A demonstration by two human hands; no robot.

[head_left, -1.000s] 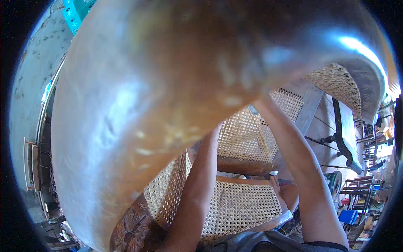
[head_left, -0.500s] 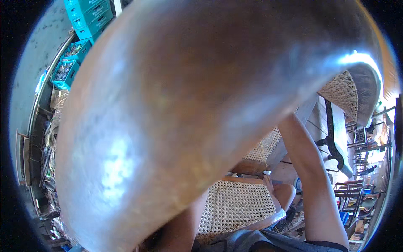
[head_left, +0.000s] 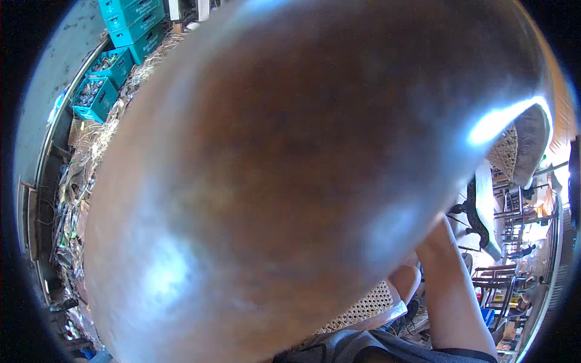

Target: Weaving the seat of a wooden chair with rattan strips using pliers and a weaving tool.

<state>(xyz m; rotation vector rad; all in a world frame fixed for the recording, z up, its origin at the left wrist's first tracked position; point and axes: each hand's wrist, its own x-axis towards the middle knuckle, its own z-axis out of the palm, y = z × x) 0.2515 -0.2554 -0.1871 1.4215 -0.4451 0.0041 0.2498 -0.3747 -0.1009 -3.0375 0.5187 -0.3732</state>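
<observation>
A large, glossy brown curved wooden piece (head_left: 290, 181) fills most of the head view, very close and blurred. It looks like part of a chair frame. Woven cane webbing (head_left: 363, 308) shows beneath its lower edge, and another patch of cane (head_left: 504, 151) lies inside its curled right end. My right forearm (head_left: 451, 284) rises from the lower right and passes behind the wood. That wood covers my right hand, so its fingers and grip cannot be made out. Nothing of my left hand or arm shows.
Teal crates (head_left: 97, 100) stand stacked at the upper left, some filled with small items. Loose fibres and scraps (head_left: 75, 206) lie along the left side. At the right are a dark curved furniture piece (head_left: 478, 212) and several wooden chair frames (head_left: 496, 284).
The brown wood now covers more of the view's lower middle, hiding the cane and my left arm that showed before. My right forearm sits slightly lower. More of the crates shows.
</observation>
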